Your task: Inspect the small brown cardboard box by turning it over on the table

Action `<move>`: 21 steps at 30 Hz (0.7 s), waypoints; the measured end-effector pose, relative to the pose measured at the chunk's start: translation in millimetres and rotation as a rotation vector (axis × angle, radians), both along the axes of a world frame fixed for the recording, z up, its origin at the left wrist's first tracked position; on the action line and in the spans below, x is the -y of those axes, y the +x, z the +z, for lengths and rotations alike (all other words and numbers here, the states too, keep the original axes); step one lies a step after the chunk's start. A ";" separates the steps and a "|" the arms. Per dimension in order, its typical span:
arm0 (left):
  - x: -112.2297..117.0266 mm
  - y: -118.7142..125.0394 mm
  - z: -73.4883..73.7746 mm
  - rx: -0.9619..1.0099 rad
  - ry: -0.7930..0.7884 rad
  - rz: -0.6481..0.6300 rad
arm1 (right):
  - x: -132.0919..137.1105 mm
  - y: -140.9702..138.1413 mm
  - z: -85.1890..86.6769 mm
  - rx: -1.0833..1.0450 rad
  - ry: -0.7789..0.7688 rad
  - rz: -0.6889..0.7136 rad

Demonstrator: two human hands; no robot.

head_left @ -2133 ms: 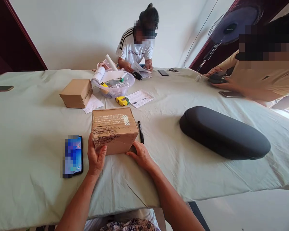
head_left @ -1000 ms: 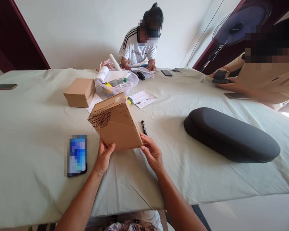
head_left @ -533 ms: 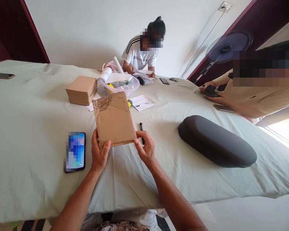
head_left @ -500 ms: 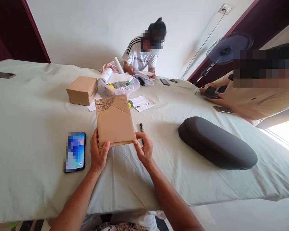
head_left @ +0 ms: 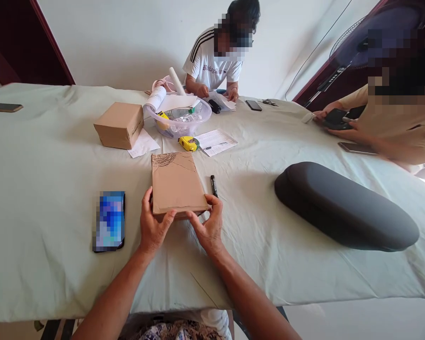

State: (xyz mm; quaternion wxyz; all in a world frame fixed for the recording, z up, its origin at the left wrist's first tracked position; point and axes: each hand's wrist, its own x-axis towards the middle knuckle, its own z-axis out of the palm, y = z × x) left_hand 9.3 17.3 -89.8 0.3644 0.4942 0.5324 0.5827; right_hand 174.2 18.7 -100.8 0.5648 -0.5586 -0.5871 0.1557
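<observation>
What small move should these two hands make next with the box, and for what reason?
Perhaps ease the box flat onto the cloth, if it is not fully down: the left hand and right hand hold its near corners, its scribbled face is upward, and the pen lies to its right.

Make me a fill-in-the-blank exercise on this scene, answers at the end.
The left hand and right hand hold the nearer box, one of ____ cardboard boxes in view.
The marker lies to the ____ of that box.
The lit phone lies to that box's ____.
The tape measure outside the bowl is mostly ____.
Missing words: two; right; left; yellow.
</observation>
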 end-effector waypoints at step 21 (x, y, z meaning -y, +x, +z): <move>-3.6 -13.2 4.3 0.070 0.039 0.069 | -5.7 8.5 7.1 -0.238 -0.049 0.262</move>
